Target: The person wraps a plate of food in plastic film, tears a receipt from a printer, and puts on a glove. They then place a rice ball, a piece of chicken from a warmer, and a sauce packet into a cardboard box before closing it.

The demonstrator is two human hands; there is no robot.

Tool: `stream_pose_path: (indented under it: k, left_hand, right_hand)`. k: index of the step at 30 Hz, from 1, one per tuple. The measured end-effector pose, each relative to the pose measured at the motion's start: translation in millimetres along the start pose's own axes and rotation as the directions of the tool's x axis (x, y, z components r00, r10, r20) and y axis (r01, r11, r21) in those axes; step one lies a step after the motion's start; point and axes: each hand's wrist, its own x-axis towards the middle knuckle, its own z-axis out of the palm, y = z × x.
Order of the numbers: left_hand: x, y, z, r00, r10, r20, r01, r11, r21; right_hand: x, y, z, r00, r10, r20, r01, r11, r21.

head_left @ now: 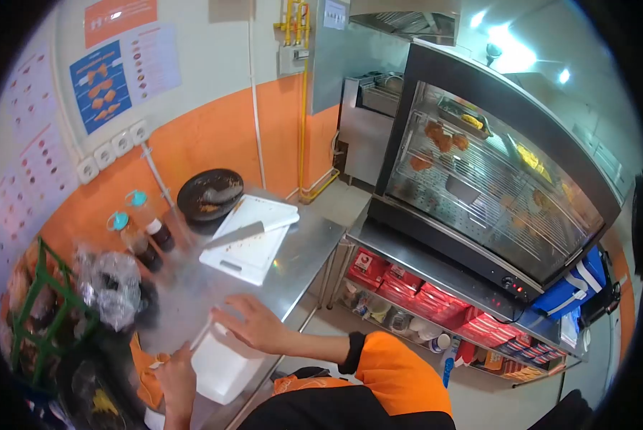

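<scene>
A white takeaway box [225, 365] sits at the near edge of the steel table, in front of my body. My left hand [177, 378] is at the box's left side, fingers bent against its edge. Over the far right corner of the box, my right hand [255, 327] has its fingers apart and touches the rim. An orange cloth [144, 373] lies just left of my left hand. Beyond the box, a large knife [239, 234] with a white handle rests on a white cutting board [260, 254].
A dark pan [210, 195] with food bits stands behind the board. Two sauce bottles [141, 244] with teal caps, a clear plastic bag [110, 287] and a green-framed basket [45, 315] are at left. A glass food warmer [493, 179] stands right, above red boxes [422, 297].
</scene>
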Motion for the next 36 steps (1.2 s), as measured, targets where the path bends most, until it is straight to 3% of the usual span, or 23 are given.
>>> stream_pose_path:
  k: [2,3,4,6,7,9,10,12,13,15,16,20,21,23,24,25,26,28,29,31,33,34,36]
  left_hand:
    - [24,-16,14,0.926,-0.118,-0.358,0.068,0.986,-0.151]
    - [32,-12,5,0.918,-0.166,-0.359,0.102,0.976,-0.191]
    - [41,-15,9,0.919,-0.167,-0.357,0.102,0.976,-0.192]
    - [53,-23,23,0.855,-0.083,-0.512,0.028,0.993,-0.116]
    - [52,-23,30,0.913,-0.214,-0.347,0.113,0.951,-0.288]
    - [60,-18,26,0.932,-0.222,-0.287,0.099,0.916,-0.389]
    - [55,-22,34,0.958,-0.151,-0.244,0.034,0.903,-0.429]
    - [45,-18,46,0.971,-0.117,-0.211,-0.014,0.845,-0.535]
    - [38,-15,47,0.964,-0.146,-0.224,-0.011,0.816,-0.579]
    - [20,-15,59,0.948,-0.243,-0.205,0.06,0.77,-0.636]
    - [9,-16,66,0.934,-0.291,-0.208,0.096,0.764,-0.638]
    - [-42,-27,100,0.836,-0.512,-0.199,0.27,0.698,-0.663]
    - [-52,-31,93,0.817,-0.546,-0.184,0.322,0.697,-0.641]
    - [-71,-41,84,0.768,-0.614,-0.183,0.393,0.677,-0.622]
    - [-80,-45,74,0.74,-0.647,-0.184,0.426,0.663,-0.616]
    - [-88,-46,59,0.704,-0.694,-0.151,0.491,0.629,-0.602]
    - [-97,-47,48,0.67,-0.733,-0.116,0.55,0.595,-0.586]
    - [-116,-49,42,0.617,-0.78,-0.102,0.606,0.554,-0.572]
    - [-126,-53,40,0.585,-0.806,-0.092,0.634,0.525,-0.568]
    - [-143,-58,33,0.558,-0.823,-0.105,0.631,0.503,-0.591]
    - [-159,-62,29,0.526,-0.843,-0.113,0.621,0.472,-0.626]
    - [-168,-65,27,0.481,-0.874,-0.076,0.619,0.399,-0.676]
    - [-189,-84,26,0.439,-0.898,-0.037,0.609,0.327,-0.723]
  right_hand:
    - [-3,10,1,0.856,0.5,0.129,-0.501,0.865,-0.026]
    - [-9,16,8,0.801,0.572,0.177,-0.594,0.795,0.122]
    - [-15,22,15,0.8,0.572,0.179,-0.595,0.794,0.121]
    - [-11,26,20,0.708,0.646,0.285,-0.703,0.683,0.198]
    - [-18,32,34,0.751,0.627,0.206,-0.658,0.738,0.149]
    - [-33,44,59,0.683,0.667,0.298,-0.686,0.726,-0.05]
    - [-32,52,63,0.508,0.696,0.508,-0.727,0.663,-0.181]
    - [-68,81,96,0.264,0.719,0.643,-0.671,0.616,-0.413]
    - [-77,88,99,0.309,0.703,0.64,-0.705,0.621,-0.342]
    - [-82,103,107,0.238,0.636,0.734,-0.64,0.671,-0.373]
    - [-89,109,114,0.305,0.63,0.715,-0.609,0.706,-0.362]
    - [-57,104,118,0.144,0.662,0.735,-0.673,0.61,-0.418]
    - [-53,103,119,0.145,0.631,0.762,-0.656,0.638,-0.404]
    - [-51,105,121,0.476,0.72,0.506,-0.606,0.685,-0.404]
    - [-48,116,121,0.541,0.735,0.408,-0.668,0.671,-0.322]
    - [0,101,109,0.458,0.817,0.351,-0.764,0.563,-0.314]
    - [15,103,113,0.467,0.799,0.379,-0.756,0.583,-0.298]
    - [40,114,127,0.647,0.702,0.298,-0.692,0.704,-0.158]
    - [63,100,141,0.65,0.697,0.302,-0.693,0.707,-0.142]
    - [116,62,174,0.664,0.552,0.504,-0.699,0.698,0.155]
    - [141,10,228,0.795,0.318,0.516,-0.579,0.652,0.49]
    - [164,-27,245,0.822,0.127,0.556,-0.452,0.74,0.499]
    - [186,-97,293,0.758,-0.012,0.652,-0.52,0.592,0.616]
